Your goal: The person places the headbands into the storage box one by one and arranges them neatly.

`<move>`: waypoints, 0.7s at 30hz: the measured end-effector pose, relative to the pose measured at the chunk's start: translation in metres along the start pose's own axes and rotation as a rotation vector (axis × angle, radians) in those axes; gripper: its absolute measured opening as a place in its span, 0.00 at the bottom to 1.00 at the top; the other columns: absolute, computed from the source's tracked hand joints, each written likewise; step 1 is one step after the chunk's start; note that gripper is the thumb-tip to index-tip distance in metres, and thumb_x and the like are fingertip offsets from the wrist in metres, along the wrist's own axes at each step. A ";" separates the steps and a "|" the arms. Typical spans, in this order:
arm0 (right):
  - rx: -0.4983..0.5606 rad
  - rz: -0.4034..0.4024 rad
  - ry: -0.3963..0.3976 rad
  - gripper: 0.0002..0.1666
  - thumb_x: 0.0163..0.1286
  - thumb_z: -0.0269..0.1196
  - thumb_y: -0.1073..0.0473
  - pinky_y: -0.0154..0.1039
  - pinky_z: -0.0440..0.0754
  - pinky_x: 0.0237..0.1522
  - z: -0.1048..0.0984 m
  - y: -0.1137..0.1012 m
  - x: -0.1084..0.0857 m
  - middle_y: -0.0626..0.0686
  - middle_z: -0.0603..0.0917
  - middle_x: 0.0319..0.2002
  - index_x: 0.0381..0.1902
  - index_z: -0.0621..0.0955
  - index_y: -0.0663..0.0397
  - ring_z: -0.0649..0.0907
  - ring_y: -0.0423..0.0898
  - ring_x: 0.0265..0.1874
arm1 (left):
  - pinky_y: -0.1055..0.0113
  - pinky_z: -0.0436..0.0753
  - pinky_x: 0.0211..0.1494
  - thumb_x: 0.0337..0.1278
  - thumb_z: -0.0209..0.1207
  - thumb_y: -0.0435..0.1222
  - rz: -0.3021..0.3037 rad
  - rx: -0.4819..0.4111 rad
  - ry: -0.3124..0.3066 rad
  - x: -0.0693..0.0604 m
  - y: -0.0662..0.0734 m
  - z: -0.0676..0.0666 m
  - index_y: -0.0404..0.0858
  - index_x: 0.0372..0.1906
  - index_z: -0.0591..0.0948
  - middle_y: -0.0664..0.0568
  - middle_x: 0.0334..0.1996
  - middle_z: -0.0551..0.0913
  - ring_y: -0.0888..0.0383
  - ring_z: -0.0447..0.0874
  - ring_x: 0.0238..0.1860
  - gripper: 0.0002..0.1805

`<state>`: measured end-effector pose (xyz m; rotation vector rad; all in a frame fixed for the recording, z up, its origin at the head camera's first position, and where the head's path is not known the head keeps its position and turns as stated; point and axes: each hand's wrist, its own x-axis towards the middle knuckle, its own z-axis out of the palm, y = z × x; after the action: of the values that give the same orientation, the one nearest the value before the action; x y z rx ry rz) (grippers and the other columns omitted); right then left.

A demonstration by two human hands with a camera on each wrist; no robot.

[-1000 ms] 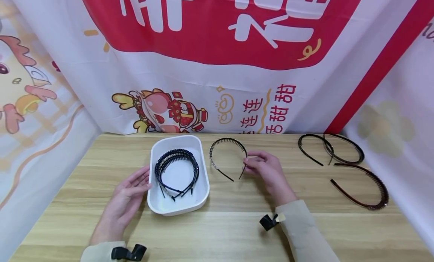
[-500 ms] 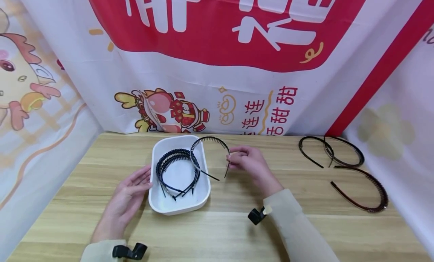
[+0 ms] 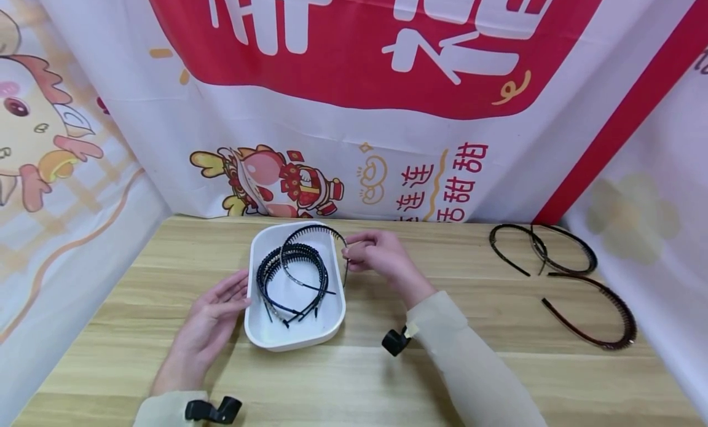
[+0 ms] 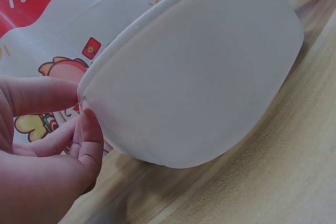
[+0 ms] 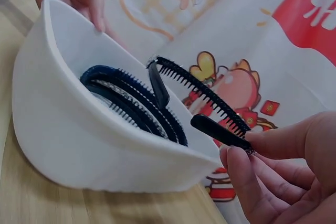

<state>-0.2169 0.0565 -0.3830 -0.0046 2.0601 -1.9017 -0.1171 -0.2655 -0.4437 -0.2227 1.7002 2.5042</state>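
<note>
White fabric backdrop (image 3: pixel 376 132) up behind, bearing a big red panel (image 3: pixel 343 64) and a cartoon figure in red, and below it a pale wood-grained table (image 3: pixel 354 378). Down to the action: on the near side of that cloth sits a white rounded-corner box (image 3: pixel 293 346), and the left hand (image 3: pixel 212 319) has its rim, thumb hooked at the edge, fingers bent against the outer wall, pinching it between them. Over at the opposite rim, the right hand (image 3: pixel 387 264) has a slim black toothed headband (image 3: pixel 313 227), thumb and fingertips pressed together on one leg near its tip. Its arch stands over the box, the free leg reaching above a stack of dark, toothed headbands (image 3: pixel 262 273) that lie nested inside; whether it touches them, I can't tell. Out to the far right, well apart from the box, two thin black headbands (image 3: pixel 498 246) overlap at the back of the table, and just in front of them lies a brownish toothed headband (image 3: pixel 627 316), its opening facing left. Beige sleeves (image 3: pixel 470 353) on both arms, a small black mount (image 3: pixel 394 342) at each wrist.
</note>
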 end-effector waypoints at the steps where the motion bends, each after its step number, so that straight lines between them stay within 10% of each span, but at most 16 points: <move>1: -0.009 0.003 -0.002 0.21 0.68 0.72 0.67 0.43 0.95 0.46 0.003 -0.001 0.001 0.59 0.91 0.44 0.58 0.86 0.65 0.89 0.43 0.29 | 0.75 0.82 0.67 0.65 0.56 0.15 0.002 -0.005 -0.002 0.000 0.000 0.000 0.53 0.57 0.86 0.61 0.55 0.88 0.63 0.83 0.60 0.31; 21: -0.194 0.045 0.088 0.15 0.65 0.73 0.71 0.46 0.95 0.42 0.054 -0.011 0.013 0.60 0.91 0.37 0.50 0.88 0.63 0.88 0.43 0.23 | 0.75 0.82 0.68 0.65 0.56 0.16 -0.006 0.023 0.025 -0.001 0.000 0.002 0.50 0.62 0.82 0.62 0.55 0.87 0.63 0.82 0.61 0.31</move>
<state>-0.2188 0.0002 -0.3777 0.0799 2.2764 -1.6970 -0.1166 -0.2639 -0.4426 -0.2584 1.7345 2.4864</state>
